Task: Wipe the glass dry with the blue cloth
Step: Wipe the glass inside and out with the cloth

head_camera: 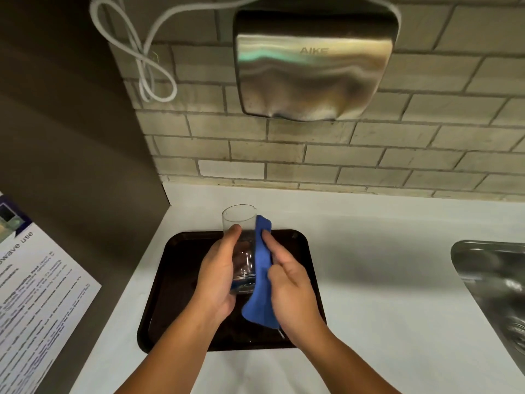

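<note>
A clear drinking glass (pixel 241 223) is held tilted above a dark tray (pixel 298 243), its open mouth pointing away from me. My left hand (pixel 218 271) grips the glass from the left, fingers curled round its side. A blue cloth (pixel 262 268) lies against the right side of the glass and hangs down below it. My right hand (pixel 289 282) presses the cloth onto the glass, forefinger stretched along the cloth and thumb on its near edge.
The tray sits on a white counter (pixel 383 265) against a tiled wall. A steel sink (pixel 494 280) is at the right edge. A metal hand dryer (pixel 312 64) hangs on the wall above. A printed notice (pixel 39 288) is on the dark panel at the left.
</note>
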{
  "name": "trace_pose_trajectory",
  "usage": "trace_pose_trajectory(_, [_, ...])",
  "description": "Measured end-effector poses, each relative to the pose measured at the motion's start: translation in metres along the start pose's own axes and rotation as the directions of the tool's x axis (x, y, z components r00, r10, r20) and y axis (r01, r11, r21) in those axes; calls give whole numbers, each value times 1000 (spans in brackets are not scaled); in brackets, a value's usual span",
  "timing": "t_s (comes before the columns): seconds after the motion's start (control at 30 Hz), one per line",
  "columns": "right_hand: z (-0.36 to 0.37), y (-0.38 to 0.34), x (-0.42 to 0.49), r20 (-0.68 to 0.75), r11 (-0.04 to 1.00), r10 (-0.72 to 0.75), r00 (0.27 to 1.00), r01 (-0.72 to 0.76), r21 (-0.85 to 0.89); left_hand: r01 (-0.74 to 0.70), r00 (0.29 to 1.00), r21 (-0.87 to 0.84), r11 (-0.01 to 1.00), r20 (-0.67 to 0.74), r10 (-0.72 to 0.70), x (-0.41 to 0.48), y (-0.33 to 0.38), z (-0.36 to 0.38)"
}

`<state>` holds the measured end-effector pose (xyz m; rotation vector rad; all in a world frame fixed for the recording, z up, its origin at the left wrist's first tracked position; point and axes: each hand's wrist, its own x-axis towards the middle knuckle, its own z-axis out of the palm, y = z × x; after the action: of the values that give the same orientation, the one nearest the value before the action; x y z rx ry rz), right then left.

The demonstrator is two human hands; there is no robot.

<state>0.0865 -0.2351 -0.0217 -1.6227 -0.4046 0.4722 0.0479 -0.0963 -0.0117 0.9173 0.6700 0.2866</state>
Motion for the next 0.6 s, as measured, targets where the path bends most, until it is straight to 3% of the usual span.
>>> trace_pose_trajectory(0.1, [-1, -2, 0, 26, 991, -109, 994, 111, -77, 5, 999, 13, 1000, 39, -5, -2, -1, -1])
trace_pose_trajectory(0.27, [-10, -6, 19, 32, 997, -80, 996, 80, -7, 1, 999, 64, 998, 33, -3, -4, -4, 3])
trace_pose_trajectory(0.43, [1, -6, 4, 78, 958, -231, 970, 241, -157, -18, 999, 69, 997, 47, 15, -3, 4, 5])
trace_pose_trajectory(0.6, [-6, -16, 25, -9, 985, -153, 988, 152, -84, -23, 999, 83, 996, 28, 21, -2, 4, 5])
